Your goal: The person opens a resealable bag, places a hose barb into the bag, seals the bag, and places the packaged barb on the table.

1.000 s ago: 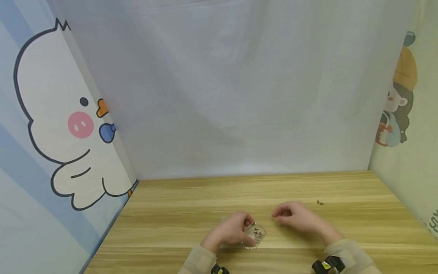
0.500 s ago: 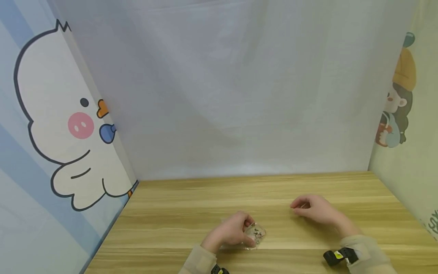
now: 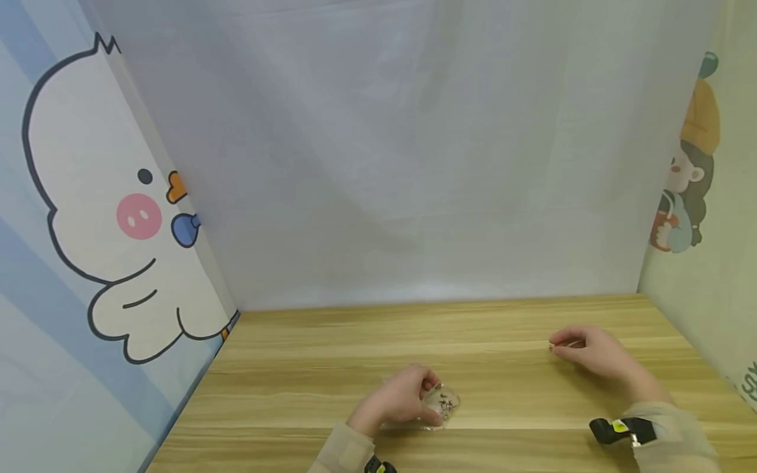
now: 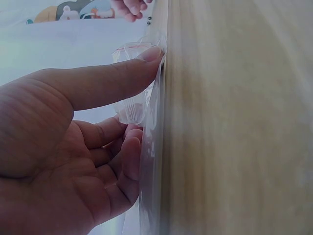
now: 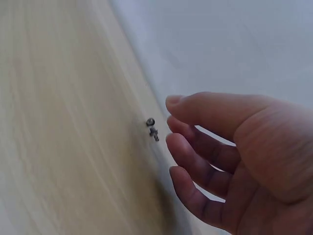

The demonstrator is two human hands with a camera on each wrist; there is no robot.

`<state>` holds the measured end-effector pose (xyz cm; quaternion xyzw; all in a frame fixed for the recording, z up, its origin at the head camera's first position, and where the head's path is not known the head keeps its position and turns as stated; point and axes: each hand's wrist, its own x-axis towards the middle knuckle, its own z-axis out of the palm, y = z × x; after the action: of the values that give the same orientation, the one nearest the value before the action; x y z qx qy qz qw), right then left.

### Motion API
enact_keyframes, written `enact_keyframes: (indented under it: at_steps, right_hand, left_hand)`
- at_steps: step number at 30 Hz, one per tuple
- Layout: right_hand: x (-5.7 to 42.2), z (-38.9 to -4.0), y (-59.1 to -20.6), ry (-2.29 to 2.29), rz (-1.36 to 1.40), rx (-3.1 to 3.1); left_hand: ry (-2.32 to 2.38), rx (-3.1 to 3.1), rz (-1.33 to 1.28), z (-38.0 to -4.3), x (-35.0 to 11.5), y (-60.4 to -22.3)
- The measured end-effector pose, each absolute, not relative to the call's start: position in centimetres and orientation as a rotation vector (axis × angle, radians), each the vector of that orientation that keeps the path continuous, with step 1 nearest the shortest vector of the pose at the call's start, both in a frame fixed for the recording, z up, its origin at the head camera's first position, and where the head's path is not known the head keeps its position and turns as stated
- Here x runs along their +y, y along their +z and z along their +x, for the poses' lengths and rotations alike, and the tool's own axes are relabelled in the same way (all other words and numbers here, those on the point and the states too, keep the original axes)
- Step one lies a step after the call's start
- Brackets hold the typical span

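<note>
My left hand (image 3: 397, 399) holds a small clear plastic bag (image 3: 452, 398) by its edge on the table, its mouth spread between thumb and fingers. Several tiny metal screws (image 3: 445, 406) show through the plastic. At the right, my right hand (image 3: 596, 355) hovers low over the table, fingers loosely bent, thumb apart from them. Just beyond its fingertips lie a few loose metal screws (image 5: 153, 133), seen best in the right wrist view; in the head view the fingers partly cover them. Nothing is visible between the right fingers.
The wood-grain table (image 3: 307, 348) ends at a pale grey curtain (image 3: 378, 197) behind. Printed cartoon cloths hang at the left (image 3: 89, 184) and right (image 3: 704, 276). Each wrist wears a black camera strap.
My right hand has moved right and slightly away from me, from near the bag to the loose screws. The left hand and the bag have stayed in place.
</note>
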<state>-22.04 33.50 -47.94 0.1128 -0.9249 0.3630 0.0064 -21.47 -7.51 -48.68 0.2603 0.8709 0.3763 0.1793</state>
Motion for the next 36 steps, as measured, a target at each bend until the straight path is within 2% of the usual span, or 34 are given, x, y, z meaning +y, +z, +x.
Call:
enact_keyframes:
  at_steps: [10,36]
  right_hand:
    - [34.7,-22.1,-48.8,1.121,0.276,-2.91]
    - [33.7,-22.0,-49.2,0.96,0.273,-2.955]
  left_hand:
    - [1.061,2.456,0.746,-21.5,-7.5,-48.6]
    - [1.082,2.447,0.749,-21.5,-7.7,-48.7]
